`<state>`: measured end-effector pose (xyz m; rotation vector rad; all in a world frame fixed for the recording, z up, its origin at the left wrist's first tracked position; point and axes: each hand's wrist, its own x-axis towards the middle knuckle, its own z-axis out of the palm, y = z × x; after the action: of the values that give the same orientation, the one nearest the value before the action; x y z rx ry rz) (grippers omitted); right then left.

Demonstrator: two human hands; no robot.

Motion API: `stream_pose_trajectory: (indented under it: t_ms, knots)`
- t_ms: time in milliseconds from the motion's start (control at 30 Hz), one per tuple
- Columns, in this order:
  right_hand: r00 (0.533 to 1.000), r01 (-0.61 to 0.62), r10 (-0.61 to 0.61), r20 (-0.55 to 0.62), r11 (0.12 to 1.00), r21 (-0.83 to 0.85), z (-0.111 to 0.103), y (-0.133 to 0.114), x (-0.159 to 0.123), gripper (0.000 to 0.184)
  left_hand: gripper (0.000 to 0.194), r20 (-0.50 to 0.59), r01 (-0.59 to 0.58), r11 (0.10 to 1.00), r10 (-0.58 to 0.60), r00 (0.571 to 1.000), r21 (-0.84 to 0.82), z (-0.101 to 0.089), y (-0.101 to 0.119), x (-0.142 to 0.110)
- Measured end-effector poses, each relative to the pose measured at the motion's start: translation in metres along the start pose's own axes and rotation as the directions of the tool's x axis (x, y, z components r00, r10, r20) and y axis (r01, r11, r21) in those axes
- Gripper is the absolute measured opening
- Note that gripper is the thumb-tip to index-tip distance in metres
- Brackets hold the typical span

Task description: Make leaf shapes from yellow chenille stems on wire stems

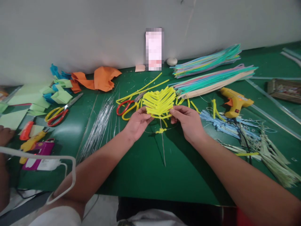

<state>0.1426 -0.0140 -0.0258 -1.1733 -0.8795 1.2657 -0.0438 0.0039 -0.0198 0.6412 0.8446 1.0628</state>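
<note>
A leaf shape of yellow pipe cleaners point(160, 102) with a thin wire stem is held up between my hands. My left hand point(138, 122) pinches its lower left edge. At the lower right edge, the fingers of my right hand point(187, 121) close on the same leaf. A small yellow twist point(161, 131) sits partway down the stem. Scissors with red and yellow handles point(125, 108) lie just behind my left hand, partly covered by the leaf. Loose yellow pipe cleaners point(143, 88) are scattered behind it.
Silver wires point(101, 125) lie left of my hands. Bundled coloured pipe cleaners point(211, 78) and a yellow glue gun point(236, 100) are at right. Second scissors point(62, 113), orange paper point(105, 78) and a purple-white device point(41, 157) lie left, near another person's hand point(6, 135). A phone point(154, 48) leans behind.
</note>
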Motion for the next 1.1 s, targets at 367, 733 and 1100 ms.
stream_pose_trajectory:
  t_ms: [367,733,1100]
  knots:
    - [0.999,-0.022,0.023,0.023,0.999,-0.041,0.0007,-0.0023,-0.0008,0.018,0.043,0.006,-0.042,0.999,0.043,0.999,-0.023,0.0063,-0.0015,-0.0006]
    - [0.999,-0.034,0.035,0.015,0.997,-0.071,-0.0004,-0.0008,0.0001,0.017,0.044,-0.003,-0.064,0.998,0.064,0.998,0.011,0.005,-0.0043,-0.0007]
    - [1.0,-0.005,0.005,0.002,1.0,0.021,-0.002,-0.0007,0.0011,0.016,0.041,-0.051,-0.2,0.96,0.214,0.976,0.195,0.0048,-0.0026,-0.0021]
